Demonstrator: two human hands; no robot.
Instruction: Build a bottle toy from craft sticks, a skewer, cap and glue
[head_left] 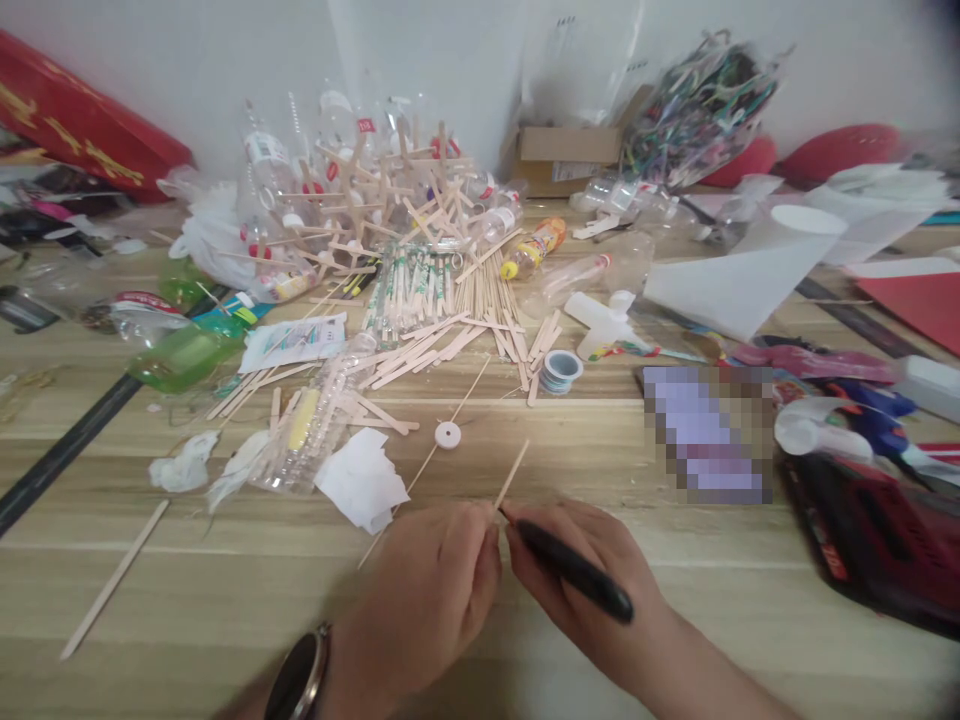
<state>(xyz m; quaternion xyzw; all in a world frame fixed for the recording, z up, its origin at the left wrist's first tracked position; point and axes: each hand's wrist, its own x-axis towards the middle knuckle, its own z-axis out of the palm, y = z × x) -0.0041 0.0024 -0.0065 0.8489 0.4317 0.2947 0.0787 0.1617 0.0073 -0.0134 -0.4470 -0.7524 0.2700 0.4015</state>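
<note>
My left hand is closed in a pinch around a short wooden stick, which slants up and away from the fingers. In my right hand, also closed, sits a black-handled tool with a thin dark tip. That tip meets the stick close to my left fingertips; its exact kind is not visible. Just beyond the hands, a thin bamboo skewer lies by a small white disc with a centre hole. A torn white paper piece lies left of it. The palms are hidden.
Plastic bottles and craft sticks are heaped at the back. A spool stands mid-table. Right are a phone-like pixelated object, a dark red and black case and a white cone. One craft stick lies left.
</note>
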